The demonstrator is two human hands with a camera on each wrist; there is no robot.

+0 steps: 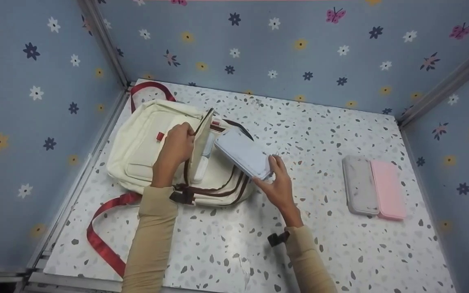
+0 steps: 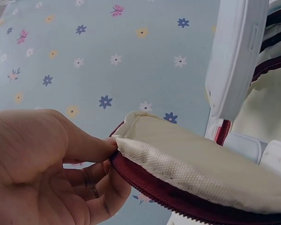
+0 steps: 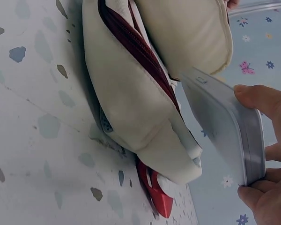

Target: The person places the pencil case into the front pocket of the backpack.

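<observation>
A cream backpack (image 1: 130,140) with brown-red zips and red straps lies on the table. My left hand (image 1: 175,142) pinches the edge of its unzipped front flap (image 2: 178,173) and holds it raised. Inside the opened pocket, a white item (image 1: 200,170) and a pale blue item (image 1: 209,145) are partly visible. With thumb and fingers, my right hand (image 1: 279,186) grips one end of a flat, pale blue hard case (image 1: 243,152). The case is tilted above the pocket opening, its far end nearest the bag. In the right wrist view its rounded edge (image 3: 250,150) shows between thumb and fingers.
On the right of the speckled table (image 1: 316,252) lie a grey case (image 1: 360,185) and a pink case (image 1: 388,189), side by side. A red strap (image 1: 106,244) trails toward the front left. Flower-patterned panels (image 1: 259,49) enclose the back and sides.
</observation>
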